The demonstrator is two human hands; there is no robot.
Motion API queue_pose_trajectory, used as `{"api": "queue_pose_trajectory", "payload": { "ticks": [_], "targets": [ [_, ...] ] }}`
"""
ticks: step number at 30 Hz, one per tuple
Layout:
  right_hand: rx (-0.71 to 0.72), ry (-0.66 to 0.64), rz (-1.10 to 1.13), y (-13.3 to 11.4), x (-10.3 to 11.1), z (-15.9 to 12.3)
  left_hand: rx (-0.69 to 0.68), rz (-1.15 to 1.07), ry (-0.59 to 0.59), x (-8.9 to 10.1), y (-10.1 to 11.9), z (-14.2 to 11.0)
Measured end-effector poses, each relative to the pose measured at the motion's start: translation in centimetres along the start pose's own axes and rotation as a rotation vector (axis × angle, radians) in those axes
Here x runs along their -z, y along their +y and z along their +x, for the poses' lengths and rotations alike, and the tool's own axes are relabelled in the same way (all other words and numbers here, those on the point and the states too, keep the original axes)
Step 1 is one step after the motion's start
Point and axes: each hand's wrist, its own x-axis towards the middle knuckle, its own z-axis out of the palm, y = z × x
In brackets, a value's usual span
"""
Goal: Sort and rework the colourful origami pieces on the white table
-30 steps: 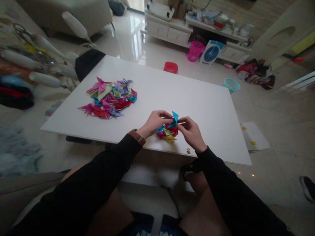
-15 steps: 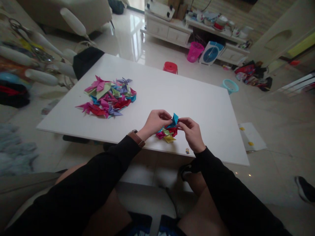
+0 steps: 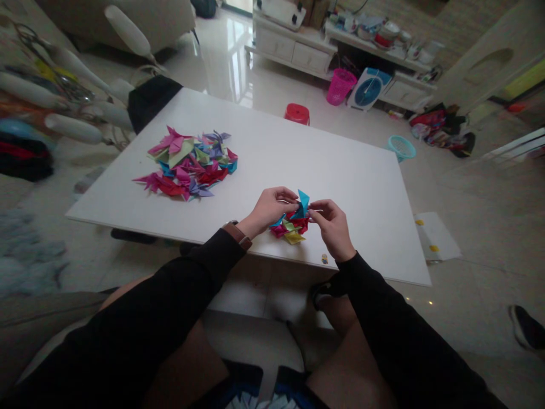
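Between my two hands is a blue folded-paper crane, its pointed tip standing up. My left hand pinches it from the left, thumb against fingers. From the right, the fingertips of my right hand close on its other side. Right under and in front of the hands lies a small heap of folded paper pieces in red, pink, green and yellow, partly covered by my fingers. A larger pile of paper cranes in pink, red, purple, green and blue is on the left part of the white table.
A small sticker is at the near table edge. Beyond the table stand a red stool, a pink basket, a blue fan and a turquoise basket. White lamp arms reach in at the left.
The blue crane's tip now stands slightly higher and looks more opened out between my fingers. Both hands keep nearly the same place; the view has shifted slightly.
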Motion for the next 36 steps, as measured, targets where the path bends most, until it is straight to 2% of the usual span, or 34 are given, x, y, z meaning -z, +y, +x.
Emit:
{"api": "queue_pose_trajectory", "payload": {
  "ticks": [6, 10, 20, 31, 36],
  "targets": [
    [0.032, 0.046, -0.031, -0.34, 0.09, -0.03, 0.220, -0.253, -0.028, -0.34, 0.25, -0.24],
    [0.023, 0.057, -0.036, -0.42, 0.12, -0.11, 0.284, -0.363, -0.084, -0.31, 0.14, -0.35],
    [0.058, -0.012, -0.043, -0.16, 0.02, -0.18, 0.306, -0.415, -0.152, -0.26, -0.19, -0.25],
    [0.044, 0.015, -0.001, 0.11, 0.17, -0.03, 0.315, -0.403, -0.190, -0.48, 0.32, -0.51],
    [0.049, -0.012, -0.010, 0.26, 0.32, 0.00, 0.292, -0.366, -0.212, -0.42, 0.40, -0.59]
  ]
}}
